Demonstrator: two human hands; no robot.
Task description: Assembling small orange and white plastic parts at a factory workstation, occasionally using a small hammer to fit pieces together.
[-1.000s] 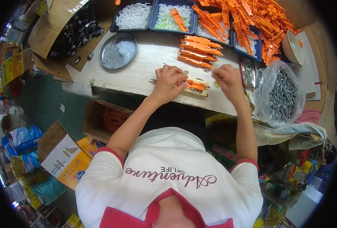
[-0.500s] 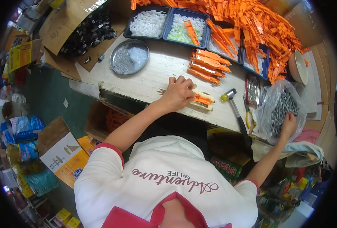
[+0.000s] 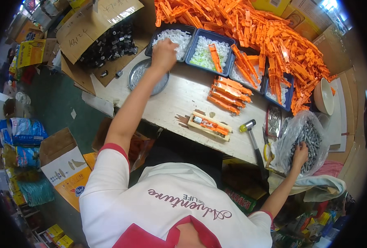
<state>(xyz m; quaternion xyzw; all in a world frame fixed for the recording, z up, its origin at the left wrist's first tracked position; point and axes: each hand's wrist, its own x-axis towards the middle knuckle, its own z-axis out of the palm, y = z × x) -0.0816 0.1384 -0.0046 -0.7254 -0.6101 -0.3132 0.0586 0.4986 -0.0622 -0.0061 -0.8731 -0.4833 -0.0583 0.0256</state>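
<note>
Hands [image 3: 164, 53] [image 3: 300, 152] reach tray [image 3: 156, 36] and bag [image 3: 305, 124].

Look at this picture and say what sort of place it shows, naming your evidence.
Probably a small assembly workshop: a wooden workbench bears a heap of orange plastic parts, sorting trays of small white pieces and a hammer.

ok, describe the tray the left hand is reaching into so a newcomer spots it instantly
Start at the pale wooden workbench; a row of dark blue trays lines its far edge. The left hand is over the leftmost tray, which holds only small white parts, with no orange pieces lying in it.
</note>
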